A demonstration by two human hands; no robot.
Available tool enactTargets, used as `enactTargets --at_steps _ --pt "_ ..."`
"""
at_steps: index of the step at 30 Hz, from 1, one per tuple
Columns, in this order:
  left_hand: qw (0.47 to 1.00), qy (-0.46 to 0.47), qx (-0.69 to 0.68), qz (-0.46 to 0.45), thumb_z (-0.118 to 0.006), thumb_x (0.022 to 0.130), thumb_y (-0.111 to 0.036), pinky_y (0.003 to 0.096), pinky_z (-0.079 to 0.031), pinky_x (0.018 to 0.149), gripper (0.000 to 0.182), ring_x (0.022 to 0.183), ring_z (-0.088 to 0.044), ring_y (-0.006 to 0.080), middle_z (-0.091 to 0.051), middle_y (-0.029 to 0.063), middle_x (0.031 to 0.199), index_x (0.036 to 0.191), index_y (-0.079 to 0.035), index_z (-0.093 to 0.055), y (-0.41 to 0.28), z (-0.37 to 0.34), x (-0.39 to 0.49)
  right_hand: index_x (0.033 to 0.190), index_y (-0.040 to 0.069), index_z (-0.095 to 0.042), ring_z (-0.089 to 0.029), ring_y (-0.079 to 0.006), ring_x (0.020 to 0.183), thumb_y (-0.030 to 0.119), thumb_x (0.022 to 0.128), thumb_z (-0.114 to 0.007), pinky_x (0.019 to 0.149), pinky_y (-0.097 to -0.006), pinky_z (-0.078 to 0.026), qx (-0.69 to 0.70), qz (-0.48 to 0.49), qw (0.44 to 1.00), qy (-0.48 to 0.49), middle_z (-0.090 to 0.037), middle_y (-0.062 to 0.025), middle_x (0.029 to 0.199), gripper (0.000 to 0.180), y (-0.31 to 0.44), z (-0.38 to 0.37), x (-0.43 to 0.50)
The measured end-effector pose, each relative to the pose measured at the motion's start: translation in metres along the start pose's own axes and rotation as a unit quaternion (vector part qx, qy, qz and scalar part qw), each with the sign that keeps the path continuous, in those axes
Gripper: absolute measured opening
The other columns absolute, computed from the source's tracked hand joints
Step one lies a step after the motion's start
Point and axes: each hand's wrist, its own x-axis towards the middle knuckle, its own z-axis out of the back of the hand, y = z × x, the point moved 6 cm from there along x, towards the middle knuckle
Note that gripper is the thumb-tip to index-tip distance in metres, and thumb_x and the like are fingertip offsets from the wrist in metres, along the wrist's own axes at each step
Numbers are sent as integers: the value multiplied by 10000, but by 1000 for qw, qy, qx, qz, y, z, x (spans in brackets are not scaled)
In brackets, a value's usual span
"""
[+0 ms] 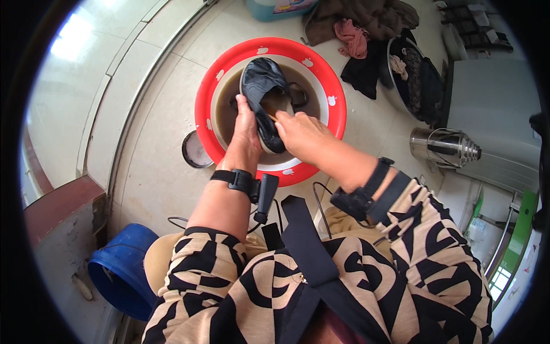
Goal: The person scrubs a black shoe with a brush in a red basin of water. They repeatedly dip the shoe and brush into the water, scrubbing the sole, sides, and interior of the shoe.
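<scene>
A wet black slip-on shoe [264,77] with a pale sole edge is held over a red-rimmed basin [335,124] of murky brown water [227,92]. My left hand [245,124] grips its side, thumb along the outer edge. At the shoe's opening, my right hand [300,133] is closed around a thin tan handle [273,118]; the tool's far end is hidden inside the shoe. Another dark item [298,94], perhaps a second shoe, lies partly under the water behind the held shoe.
A small round dish [197,150] of whitish stuff touches the basin's left side. Dark clothes [365,73] and a pink cloth [352,38] lie beyond, near a metal tub [395,86] of laundry. A steel vacuum flask [442,148] stands right; a blue bucket [124,266] lies lower left.
</scene>
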Motion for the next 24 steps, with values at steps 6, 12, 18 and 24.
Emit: enactTargets --at_steps 6,12,18,24 --pt "999 17 -41 8 -245 912 -719 456 -463 977 795 1117 -571 326 -595 148 1230 1321 -88 -504 1 13 3 1212 74 -520 -642 -411 933 316 964 -462 825 -489 -516 2 -31 998 52 -639 -249 1046 351 4 9 14" --pt "986 90 -136 11 -246 944 -663 496 -451 995 737 1130 -568 352 -584 167 1256 1325 -85 -500 -1 15 2 1372 126 -431 -610 -406 984 273 927 -532 858 -472 -489 35 64 988 134 -636 -227 1039 479 1 49 -10" --pt "992 81 -97 22 -233 938 -684 498 -462 963 743 1128 -562 339 -578 134 1263 1342 -113 -483 -5 26 8 1352 158 -467 -616 -392 836 224 962 -453 782 -461 -506 -60 71 985 146 -580 -233 948 396 15 53 -39" --pt "990 87 -104 43 -239 939 -681 480 -448 989 753 1105 -579 331 -595 147 1244 1314 -89 -513 10 7 7 1323 141 -456 -621 -441 886 207 960 -430 795 -509 -504 -69 -22 994 80 -582 -279 994 370 13 31 -25"
